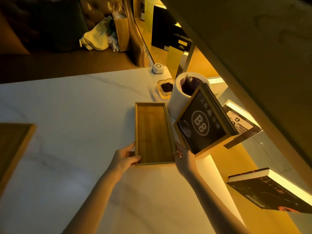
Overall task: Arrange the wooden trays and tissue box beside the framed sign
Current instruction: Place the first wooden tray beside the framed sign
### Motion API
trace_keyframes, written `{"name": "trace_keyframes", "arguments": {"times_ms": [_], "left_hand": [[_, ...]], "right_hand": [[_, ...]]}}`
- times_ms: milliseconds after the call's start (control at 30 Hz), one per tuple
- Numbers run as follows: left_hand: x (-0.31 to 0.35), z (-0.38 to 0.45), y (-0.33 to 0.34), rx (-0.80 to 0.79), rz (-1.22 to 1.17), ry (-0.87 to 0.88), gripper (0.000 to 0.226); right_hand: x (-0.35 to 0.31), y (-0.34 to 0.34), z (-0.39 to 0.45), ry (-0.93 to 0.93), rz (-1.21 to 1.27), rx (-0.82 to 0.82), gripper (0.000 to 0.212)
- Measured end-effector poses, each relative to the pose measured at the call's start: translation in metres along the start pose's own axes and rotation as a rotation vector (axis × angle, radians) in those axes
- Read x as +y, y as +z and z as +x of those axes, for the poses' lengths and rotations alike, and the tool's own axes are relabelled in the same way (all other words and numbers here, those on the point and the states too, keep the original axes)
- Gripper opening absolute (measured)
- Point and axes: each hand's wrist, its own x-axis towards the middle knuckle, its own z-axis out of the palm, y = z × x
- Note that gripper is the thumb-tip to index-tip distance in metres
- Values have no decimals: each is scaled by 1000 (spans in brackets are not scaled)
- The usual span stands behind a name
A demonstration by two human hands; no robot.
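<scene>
A long, empty wooden tray [152, 130] lies on the white table [70, 115], just left of the framed sign [203, 123], a black "B8" card in a wooden frame standing tilted. My left hand [125, 157] grips the tray's near left corner, thumb over the rim. My right hand [183, 157] holds the near right corner, close to the sign's lower edge. A second wooden tray [13, 147] sits at the table's left edge, partly cut off. No tissue box is in view.
Behind the sign stands a white cylindrical bin [182, 93] with a dark liner. A glass ashtray [165, 88] and a small white call button [158, 68] sit further back. Books [270, 191] lean on lit shelving at right. Bags [108, 34] rest on a dark sofa beyond.
</scene>
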Motion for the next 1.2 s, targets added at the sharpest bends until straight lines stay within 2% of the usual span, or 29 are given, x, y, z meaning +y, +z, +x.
{"name": "trace_keyframes", "arguments": {"times_ms": [167,300,500,667,833,933,1033,1133,1200], "left_hand": [[-2,10,3,2,28,-17,64],[-4,17,8,6,85,14,60],[-13,24,22,185,500,181,56],[-22,30,33,223,590,198,58],[-29,25,36,268,578,262,54],[-36,17,36,334,719,377,50],[-46,13,33,356,947,464,48],[-53,11,31,273,992,423,48],[-55,10,33,238,991,424,51]], "right_hand": [[4,8,2,15,-2,43,39],[5,12,6,-30,-98,112,36],[12,18,9,-6,-292,37,41],[18,20,11,-2,-343,6,41],[21,19,-1,-104,-368,62,40],[19,24,-25,-236,-439,102,43],[23,33,-51,-220,-527,4,54],[39,40,-59,-169,-537,-125,59],[43,40,-60,-172,-533,-134,57]]}}
